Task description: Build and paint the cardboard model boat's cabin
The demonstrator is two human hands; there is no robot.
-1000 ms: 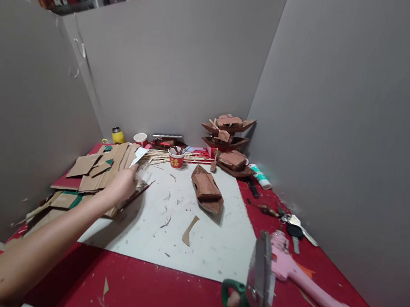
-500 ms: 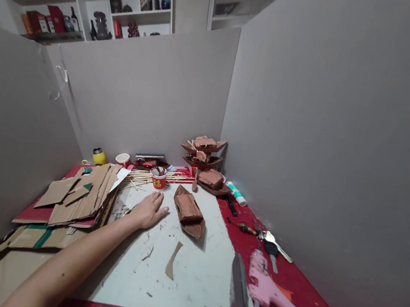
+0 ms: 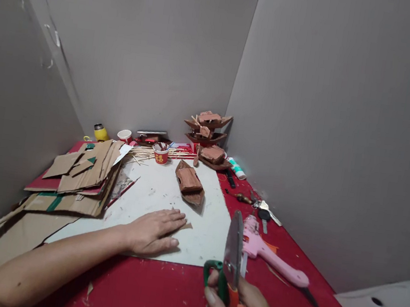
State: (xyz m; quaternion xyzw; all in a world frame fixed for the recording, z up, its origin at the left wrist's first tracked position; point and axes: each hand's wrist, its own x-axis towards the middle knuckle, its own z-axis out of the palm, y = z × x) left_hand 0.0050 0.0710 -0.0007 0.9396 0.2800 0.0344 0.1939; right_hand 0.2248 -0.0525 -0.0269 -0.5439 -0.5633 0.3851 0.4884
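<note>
My left hand (image 3: pixel 157 231) lies palm down on the white sheet (image 3: pixel 140 185), fingers stretched out, partly covering a small brown cardboard piece (image 3: pixel 188 226). In my right hand (image 3: pixel 241 304), at the lower right, are scissors (image 3: pixel 233 253) with green and orange handles, blades pointing up and away. A brown model boat (image 3: pixel 190 184) with a cabin rests on the sheet beyond my left hand. Just right of the scissors lies a pink glue gun (image 3: pixel 274 257) on the red table surface (image 3: pixel 141 291).
Cardboard pieces (image 3: pixel 88 178) are piled at the left. Thin sticks (image 3: pixel 140 152), a red cup (image 3: pixel 160 153) and stacked model boats (image 3: pixel 208 126) stand at the back. Keys (image 3: pixel 264 213) lie at the right. Grey panels (image 3: pixel 144 65) enclose the table.
My left hand has slid back toward the near edge of the sheet, onto the cardboard piece. My right hand has come into fuller view with the scissors. The view has tilted down.
</note>
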